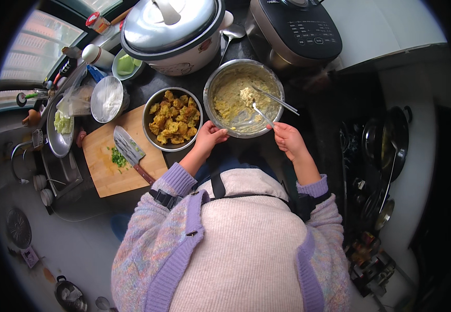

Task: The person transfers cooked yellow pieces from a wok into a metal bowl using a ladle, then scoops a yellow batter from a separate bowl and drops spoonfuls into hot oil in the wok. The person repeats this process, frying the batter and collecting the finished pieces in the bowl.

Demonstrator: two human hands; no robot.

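Observation:
A metal mixing bowl (211, 78) stands on the counter before me, its inside coated with a pale yellow, lumpy mixture (229, 91). My left hand (209, 139) grips its near-left rim, thumb over the edge. In my right hand (289, 140) is the handle of a metal spoon (263, 114). A lump of the mixture sits at the spoon's end and hides its bowl. A pair of metal chopsticks (284, 104) leans across the right rim, tips in the mixture. Left of it, a second metal bowl (146, 130) holds browned fried pieces (175, 119).
A wooden cutting board (100, 175) carries a kitchen knife (130, 150) and chopped green onion (118, 156). Behind the bowls stand a large lidded pot (186, 54), a ladle (233, 33) and an electric cooker (299, 35). A sink (63, 171) lies left; a wok (397, 144) is at right.

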